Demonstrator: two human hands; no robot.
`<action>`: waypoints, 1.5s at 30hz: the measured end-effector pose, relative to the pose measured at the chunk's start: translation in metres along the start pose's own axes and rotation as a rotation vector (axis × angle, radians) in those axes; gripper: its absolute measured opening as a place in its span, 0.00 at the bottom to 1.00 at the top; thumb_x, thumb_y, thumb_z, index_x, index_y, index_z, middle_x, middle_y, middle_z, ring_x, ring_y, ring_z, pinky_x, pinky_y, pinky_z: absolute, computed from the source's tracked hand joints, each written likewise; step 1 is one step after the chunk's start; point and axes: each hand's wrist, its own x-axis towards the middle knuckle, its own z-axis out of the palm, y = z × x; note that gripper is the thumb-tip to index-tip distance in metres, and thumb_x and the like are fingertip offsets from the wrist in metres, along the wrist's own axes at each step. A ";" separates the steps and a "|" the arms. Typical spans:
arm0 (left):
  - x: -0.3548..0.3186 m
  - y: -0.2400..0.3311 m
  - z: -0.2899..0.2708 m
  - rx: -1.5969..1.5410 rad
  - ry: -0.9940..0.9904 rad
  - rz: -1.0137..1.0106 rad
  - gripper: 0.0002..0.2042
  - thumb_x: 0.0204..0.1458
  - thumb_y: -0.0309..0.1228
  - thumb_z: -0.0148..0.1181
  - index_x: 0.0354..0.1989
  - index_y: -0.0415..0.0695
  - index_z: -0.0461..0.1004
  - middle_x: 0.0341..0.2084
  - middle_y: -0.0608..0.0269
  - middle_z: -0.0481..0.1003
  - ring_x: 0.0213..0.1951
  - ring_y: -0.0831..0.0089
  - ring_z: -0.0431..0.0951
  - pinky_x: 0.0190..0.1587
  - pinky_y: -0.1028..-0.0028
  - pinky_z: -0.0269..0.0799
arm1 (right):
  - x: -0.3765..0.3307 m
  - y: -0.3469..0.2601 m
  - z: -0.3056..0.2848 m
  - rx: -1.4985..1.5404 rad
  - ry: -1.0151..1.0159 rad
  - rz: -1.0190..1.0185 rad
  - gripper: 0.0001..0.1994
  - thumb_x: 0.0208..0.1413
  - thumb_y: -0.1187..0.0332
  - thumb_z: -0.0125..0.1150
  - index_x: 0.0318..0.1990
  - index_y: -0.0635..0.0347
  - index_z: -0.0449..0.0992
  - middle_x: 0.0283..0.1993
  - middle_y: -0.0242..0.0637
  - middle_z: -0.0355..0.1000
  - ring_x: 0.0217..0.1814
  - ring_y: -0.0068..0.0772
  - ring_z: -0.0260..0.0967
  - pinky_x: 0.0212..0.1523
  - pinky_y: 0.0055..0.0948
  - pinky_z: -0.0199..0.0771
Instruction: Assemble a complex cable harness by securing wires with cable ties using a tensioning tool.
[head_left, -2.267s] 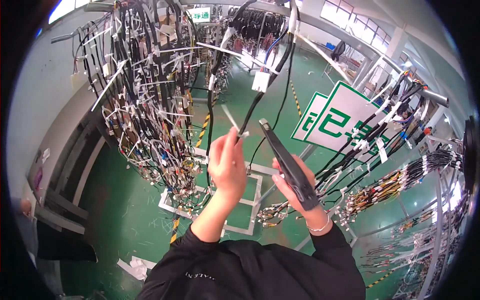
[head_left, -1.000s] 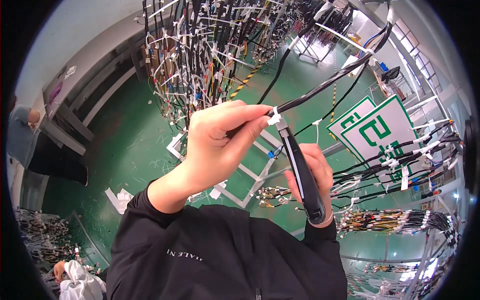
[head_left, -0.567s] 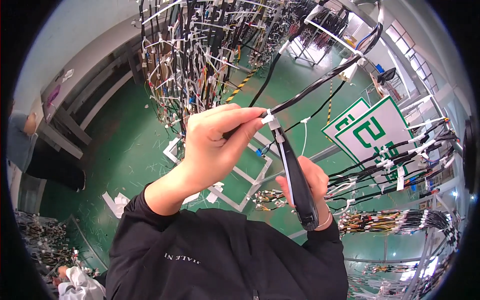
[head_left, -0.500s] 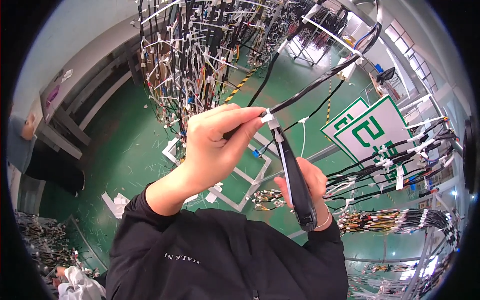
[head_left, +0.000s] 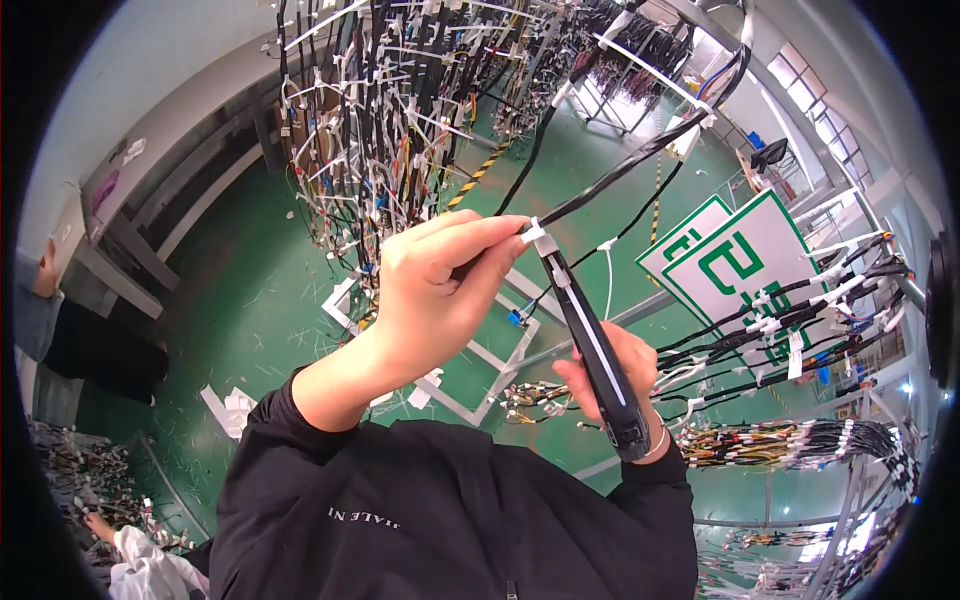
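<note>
- left hand (head_left: 435, 295): clenching around a black cable (head_left: 640, 160), fingertips pinching it just beside a white cable tie (head_left: 533, 234).
- right hand (head_left: 610, 375): gripping the handle of a black tie tool (head_left: 592, 350), its nose touching the tie from below.
- black cable: running up and to the right from the left hand's pinch, long axis slanting toward the upper right, where it is joining an overhead rail.
- tie: sitting between both hands, the left one nearer, the tool meeting it almost at right angles to the cable.
- hanging wire bundles (head_left: 370, 120): crowding the space up and left.
- green and white sign (head_left: 745, 265) and wire harnesses (head_left: 800, 320): standing close on the right.
- green floor (head_left: 250, 290): showing below; open room lying mostly downward, toward the person's body.
- another person's arm (head_left: 35, 300): staying well apart at the left rim.
</note>
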 end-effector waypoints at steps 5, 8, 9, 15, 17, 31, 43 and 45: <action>0.016 0.007 -0.015 -0.580 -0.195 -0.426 0.17 0.57 0.25 0.61 0.55 0.41 0.72 0.27 0.75 0.66 0.26 0.87 0.61 0.28 0.83 0.56 | 0.014 -0.011 -0.011 -0.496 -0.058 -0.018 0.19 0.42 0.78 0.68 0.45 0.72 0.74 0.43 0.50 0.71 0.44 0.51 0.71 0.45 0.43 0.72; 0.026 0.008 -0.012 -0.277 -0.311 -0.434 0.17 0.56 0.34 0.69 0.49 0.37 0.75 0.25 0.74 0.67 0.29 0.88 0.62 0.29 0.81 0.58 | 0.013 -0.005 -0.018 -0.426 0.087 -0.147 0.21 0.42 0.79 0.67 0.47 0.73 0.73 0.41 0.49 0.71 0.43 0.52 0.71 0.46 0.45 0.72; 0.033 0.003 -0.016 -0.186 -0.319 -0.461 0.15 0.55 0.32 0.68 0.46 0.36 0.76 0.27 0.72 0.71 0.29 0.86 0.65 0.31 0.81 0.63 | 0.011 -0.002 -0.020 -0.429 0.220 -0.143 0.21 0.44 0.78 0.68 0.47 0.74 0.72 0.40 0.49 0.72 0.41 0.50 0.71 0.44 0.43 0.73; 0.085 0.023 0.011 -0.488 -0.536 -0.532 0.21 0.54 0.28 0.66 0.55 0.43 0.65 0.27 0.65 0.75 0.29 0.78 0.75 0.34 0.79 0.69 | 0.037 0.001 -0.043 -0.103 0.340 0.103 0.17 0.48 0.82 0.63 0.47 0.68 0.71 0.39 0.36 0.72 0.31 0.25 0.65 0.33 0.23 0.66; 0.093 0.029 0.026 -0.098 -0.417 -0.323 0.22 0.52 0.27 0.68 0.53 0.43 0.66 0.23 0.68 0.74 0.25 0.78 0.74 0.28 0.78 0.68 | 0.047 -0.005 -0.048 -0.166 0.343 0.095 0.16 0.49 0.83 0.62 0.47 0.68 0.71 0.40 0.38 0.71 0.36 0.25 0.67 0.37 0.23 0.68; 0.117 0.028 0.019 0.532 0.270 0.592 0.15 0.51 0.22 0.65 0.49 0.41 0.79 0.22 0.60 0.72 0.20 0.66 0.72 0.23 0.70 0.69 | 0.083 0.045 -0.020 0.209 0.370 0.187 0.15 0.54 0.77 0.66 0.49 0.67 0.74 0.41 0.34 0.76 0.42 0.22 0.74 0.45 0.24 0.75; 0.158 0.058 -0.037 -0.297 -0.126 -0.182 0.10 0.58 0.30 0.64 0.44 0.39 0.83 0.19 0.77 0.69 0.18 0.92 0.58 0.18 0.86 0.46 | 0.072 0.041 -0.015 -0.065 0.508 0.077 0.12 0.50 0.78 0.64 0.43 0.62 0.75 0.37 0.39 0.74 0.39 0.32 0.73 0.44 0.29 0.74; 0.157 0.064 -0.037 -0.151 -0.091 -0.092 0.10 0.58 0.30 0.64 0.44 0.39 0.83 0.18 0.77 0.70 0.18 0.92 0.58 0.18 0.86 0.46 | 0.024 0.043 -0.015 0.086 0.423 -0.102 0.12 0.48 0.81 0.61 0.40 0.59 0.72 0.38 0.39 0.71 0.42 0.36 0.71 0.48 0.38 0.73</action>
